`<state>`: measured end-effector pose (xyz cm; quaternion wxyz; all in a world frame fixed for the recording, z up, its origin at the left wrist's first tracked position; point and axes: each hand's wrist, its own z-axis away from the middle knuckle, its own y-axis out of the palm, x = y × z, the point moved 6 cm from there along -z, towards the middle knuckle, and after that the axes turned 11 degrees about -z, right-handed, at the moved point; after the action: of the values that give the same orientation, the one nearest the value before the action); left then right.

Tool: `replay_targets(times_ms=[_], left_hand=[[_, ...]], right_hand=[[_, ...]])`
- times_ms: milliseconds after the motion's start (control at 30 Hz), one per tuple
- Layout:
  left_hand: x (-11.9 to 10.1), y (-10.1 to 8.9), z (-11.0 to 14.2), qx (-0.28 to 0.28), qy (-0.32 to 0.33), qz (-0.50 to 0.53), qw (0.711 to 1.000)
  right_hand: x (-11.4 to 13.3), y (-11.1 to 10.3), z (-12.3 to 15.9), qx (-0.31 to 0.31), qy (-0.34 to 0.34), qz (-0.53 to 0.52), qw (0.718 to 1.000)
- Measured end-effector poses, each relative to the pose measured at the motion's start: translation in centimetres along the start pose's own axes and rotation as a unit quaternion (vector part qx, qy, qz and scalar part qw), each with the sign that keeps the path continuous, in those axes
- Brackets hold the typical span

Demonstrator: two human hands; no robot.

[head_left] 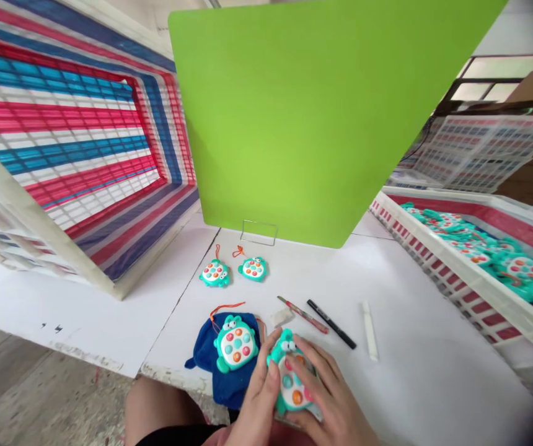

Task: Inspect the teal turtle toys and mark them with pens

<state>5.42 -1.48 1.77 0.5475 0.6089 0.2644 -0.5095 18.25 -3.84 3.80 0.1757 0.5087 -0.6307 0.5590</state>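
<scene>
The left grip [259, 396] and right grip [329, 390] close around a teal frog-shaped toy [290, 381] near the edge of the table [410, 347], just beside a blue cloth pouch [224, 378].

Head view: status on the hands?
Left hand and right hand both gripping frog toy. Second toy on blue cloth beside them. Black marker nearby.

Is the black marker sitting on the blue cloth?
No, the black marker lies on the white table, apart from the blue cloth.
</scene>
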Motion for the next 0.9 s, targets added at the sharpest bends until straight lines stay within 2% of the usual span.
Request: replay_targets(times_ms=[67,100,200,233,300,367,433,533,600,667,700,767,833,900], left_hand=[[0.1,0.4,0.0,0.052,0.024,-0.03,0.998],[0.2,0.4,-0.1,0.056,0.033,-0.068,0.996],[0.1,-0.3,-0.2,-0.007,0.048,-0.213,0.976],[-0.1,-0.5,-0.2,-0.031,0.047,-0.255,0.965],[-0.1,-0.4,-0.1,-0.039,0.023,-0.298,0.954],[-0.1,-0.2,0.0,-0.026,-0.002,-0.316,0.948],[-0.5,-0.2,0.1,-0.031,0.001,-0.334,0.942],[-1.5,-1.1,-0.1,-0.085,0.031,-0.373,0.923],[-1.8,-1.9,-0.2,-0.126,0.036,-0.394,0.91],[-1.7,-2.1,-0.3,-0.131,0.037,-0.399,0.907],[-1.4,-1.9,-0.4,-0.114,0.035,-0.387,0.914],[-0.6,-1.3,-0.7,-0.071,0.035,-0.347,0.935],[0.4,-1.0,-1.0,-0.047,0.041,-0.313,0.948],[1.4,-0.9,-1.3,-0.03,0.047,-0.304,0.951]], right_hand=[[-1.2,0.1,0.4,-0.044,0.09,-0.127,0.987],[-2.0,0.4,0.8,-0.069,0.149,-0.203,0.965],[-4.0,1.8,2.2,-0.133,0.278,-0.389,0.868],[-4.4,2.2,2.4,-0.147,0.297,-0.426,0.842],[-4.5,2.7,2.5,-0.16,0.314,-0.471,0.809],[-4.0,2.9,2.1,-0.148,0.318,-0.503,0.79],[-3.2,3.2,1.5,-0.117,0.317,-0.539,0.772],[-1.9,3.6,1.1,-0.078,0.311,-0.575,0.753],[-1.4,3.8,1.1,-0.043,0.308,-0.565,0.764],[-1.5,3.6,1.2,-0.016,0.301,-0.534,0.79],[-1.8,2.9,1.2,-0.018,0.298,-0.516,0.803],[-3.3,0.3,0.8,-0.074,0.305,-0.485,0.816],[-5.7,-4.3,0.3,-0.171,0.321,-0.456,0.812],[-8.1,-10.4,-0.3,-0.268,0.319,-0.424,0.804]])
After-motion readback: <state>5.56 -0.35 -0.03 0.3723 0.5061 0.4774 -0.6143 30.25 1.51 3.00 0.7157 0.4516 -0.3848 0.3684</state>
